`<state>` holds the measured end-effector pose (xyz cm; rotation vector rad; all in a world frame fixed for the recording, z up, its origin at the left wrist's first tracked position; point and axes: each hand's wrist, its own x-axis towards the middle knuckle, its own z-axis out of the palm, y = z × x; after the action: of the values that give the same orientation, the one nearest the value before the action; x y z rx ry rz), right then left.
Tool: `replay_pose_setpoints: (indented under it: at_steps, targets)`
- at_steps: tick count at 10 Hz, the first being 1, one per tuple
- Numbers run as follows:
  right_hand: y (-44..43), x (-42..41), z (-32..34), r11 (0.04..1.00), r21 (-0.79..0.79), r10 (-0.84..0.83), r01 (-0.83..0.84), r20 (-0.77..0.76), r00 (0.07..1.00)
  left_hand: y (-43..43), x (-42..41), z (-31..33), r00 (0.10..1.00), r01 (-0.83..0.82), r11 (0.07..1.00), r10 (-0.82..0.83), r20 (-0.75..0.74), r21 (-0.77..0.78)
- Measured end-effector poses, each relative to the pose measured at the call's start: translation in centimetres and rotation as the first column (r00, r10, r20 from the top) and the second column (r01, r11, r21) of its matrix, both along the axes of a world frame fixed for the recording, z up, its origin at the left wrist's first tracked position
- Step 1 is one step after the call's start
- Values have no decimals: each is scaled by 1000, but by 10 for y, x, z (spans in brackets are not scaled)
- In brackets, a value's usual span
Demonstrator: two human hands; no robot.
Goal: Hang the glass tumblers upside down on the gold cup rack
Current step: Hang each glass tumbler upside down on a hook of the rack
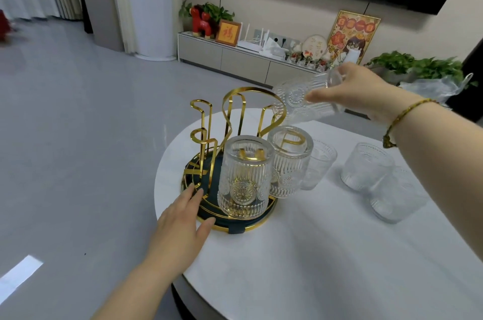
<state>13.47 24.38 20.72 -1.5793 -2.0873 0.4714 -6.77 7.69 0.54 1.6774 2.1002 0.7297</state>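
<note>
The gold cup rack (203, 121) stands on a dark round tray with a gold rim (257, 226) at the left of the white table. Two ribbed glass tumblers hang upside down on its near prongs, one in front (244, 178) and one to its right (288, 162). My right hand (350, 92) grips a third tumbler (300, 96), tilted on its side with its mouth toward the rack, just above a back right prong. My left hand (183, 217) rests flat with fingers spread on the tray's front left rim. Three more tumblers stand on the table: one beside the rack (317, 165), two further right (366, 166) (397, 194).
The round white table (300, 254) ends close to the rack's left side, with grey floor beyond. Behind are a low TV cabinet (235, 58) with ornaments and a green plant (423, 66) at the right.
</note>
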Motion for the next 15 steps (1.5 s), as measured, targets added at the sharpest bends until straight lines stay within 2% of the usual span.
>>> replay_pose_setpoints:
  at_steps: [1, 2, 6, 8, 10, 13, 15]
  targets:
    - [9, -19, 5, 998, 26, 58, -60, 67, 996, 3, -1, 0, 1000, -5, 1000, 5, 9, -15]
    - [16, -36, 4, 997, 14, 76, -77, 57, 996, 5, -3, -1, 1000, -6, 1000, 6, 7, -15]
    - [30, -76, -26, 973, -155, 194, -172, 142, 971, 8, -7, -4, 1000, 16, 999, -16, -17, -28]
    - [33, -75, -32, 952, -198, 257, -232, 110, 960, 9, -7, -5, 1000, 12, 1000, -12, -20, -28]
    - [31, -69, -38, 959, -170, 221, -227, -55, 974, 9, -7, -6, 999, 28, 1000, -28, -27, -6]
    - [24, -45, -45, 986, -91, 132, -142, -114, 985, 8, -5, -7, 998, 16, 1000, -16, -62, 11]
    - [6, -3, -63, 1000, 6, 15, -14, -163, 987, 3, 4, -6, 996, 21, 998, -16, -90, 51]
